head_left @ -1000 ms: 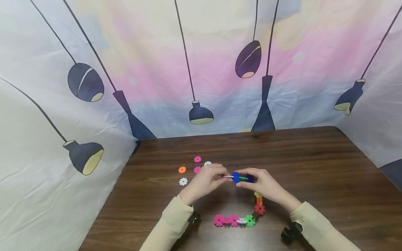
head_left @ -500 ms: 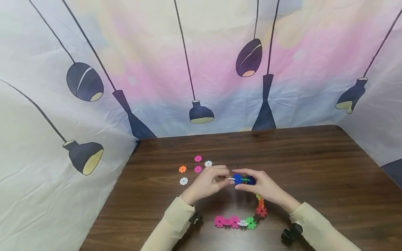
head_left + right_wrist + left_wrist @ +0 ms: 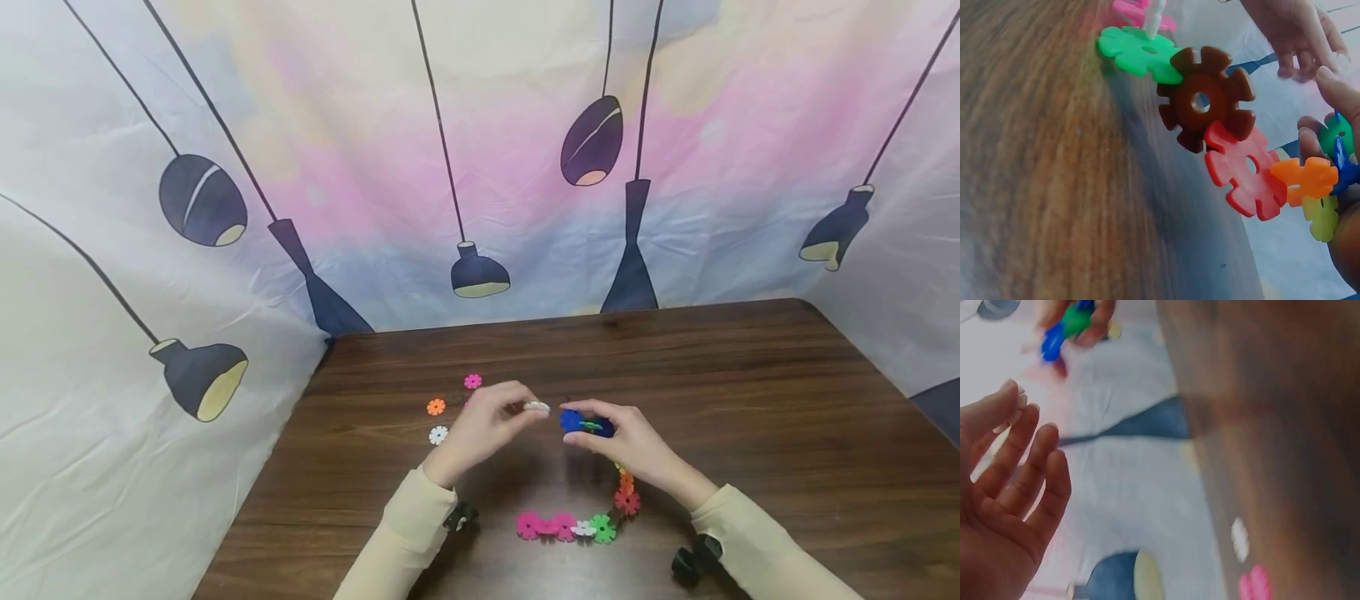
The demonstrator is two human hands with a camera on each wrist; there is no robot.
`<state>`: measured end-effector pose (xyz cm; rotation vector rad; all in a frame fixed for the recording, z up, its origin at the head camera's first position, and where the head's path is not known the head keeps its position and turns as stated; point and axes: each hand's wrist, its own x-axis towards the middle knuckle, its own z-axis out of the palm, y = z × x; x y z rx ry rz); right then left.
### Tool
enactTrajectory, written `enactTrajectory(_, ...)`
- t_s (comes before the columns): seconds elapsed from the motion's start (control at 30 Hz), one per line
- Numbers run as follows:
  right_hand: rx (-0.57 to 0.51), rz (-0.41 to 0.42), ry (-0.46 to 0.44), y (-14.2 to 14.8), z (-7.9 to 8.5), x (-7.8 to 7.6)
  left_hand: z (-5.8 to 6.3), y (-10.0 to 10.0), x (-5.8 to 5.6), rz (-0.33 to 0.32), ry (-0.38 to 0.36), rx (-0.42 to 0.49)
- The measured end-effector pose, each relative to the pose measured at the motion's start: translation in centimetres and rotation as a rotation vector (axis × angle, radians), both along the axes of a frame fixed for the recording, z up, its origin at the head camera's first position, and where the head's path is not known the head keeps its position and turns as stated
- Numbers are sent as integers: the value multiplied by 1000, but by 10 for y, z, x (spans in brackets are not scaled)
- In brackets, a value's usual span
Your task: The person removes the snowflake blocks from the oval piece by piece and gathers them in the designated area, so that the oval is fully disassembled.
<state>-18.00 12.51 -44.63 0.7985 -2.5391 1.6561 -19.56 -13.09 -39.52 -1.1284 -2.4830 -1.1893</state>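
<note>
Left hand (image 3: 486, 423) pinches one white disc (image 3: 537, 406). Right hand (image 3: 633, 437) grips the blue end (image 3: 572, 421) of a disc chain (image 3: 627, 501).

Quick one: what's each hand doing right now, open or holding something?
Left hand: pinching a white flower-shaped plastic disc.
Right hand: gripping the blue-and-green end of a multicoloured chain of flower-shaped plastic discs.

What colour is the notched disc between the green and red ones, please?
The notched disc is brown, seen best in the right wrist view.
</note>
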Motion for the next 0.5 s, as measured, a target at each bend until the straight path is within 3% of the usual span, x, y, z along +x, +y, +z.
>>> enactTrajectory(0.13,27,-30,-2,1,0,-2,13,-21,-5,119,-13,18)
enactTrajectory(0.3,57,-15,18,2,2,-4,24,-43,-9,245,-56,-45)
enactTrajectory(0.4,76,12,24,2,1,-5,19,-54,-11,311,-103,-109)
enactTrajectory(0.5,94,38,24,3,-1,-4,3,-65,-11,356,-162,-200)
